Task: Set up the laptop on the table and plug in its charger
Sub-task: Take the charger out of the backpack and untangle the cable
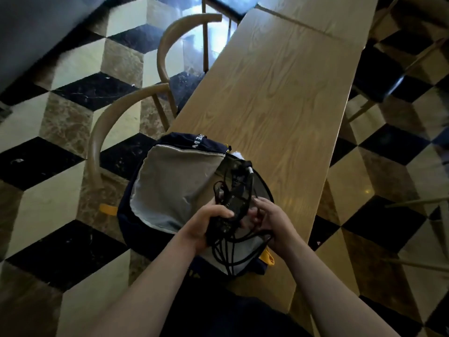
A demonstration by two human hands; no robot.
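A dark blue backpack (179,181) with a grey lining lies open on the near left corner of the wooden table (279,98). Over its mouth I hold a black laptop charger (232,205), a brick with tangled black cable. My left hand (206,224) grips the brick from the left. My right hand (272,222) holds the cable loops on the right side. Loose cable (230,254) hangs below my hands into the bag. No laptop shows in view; the bag's inside is partly hidden by my hands.
Two curved wooden chairs (107,132) (175,37) stand along the table's left side. More chair legs (413,239) are at the right. The floor (60,98) is patterned in black, cream and brown tiles. The long tabletop stretches away beyond the bag.
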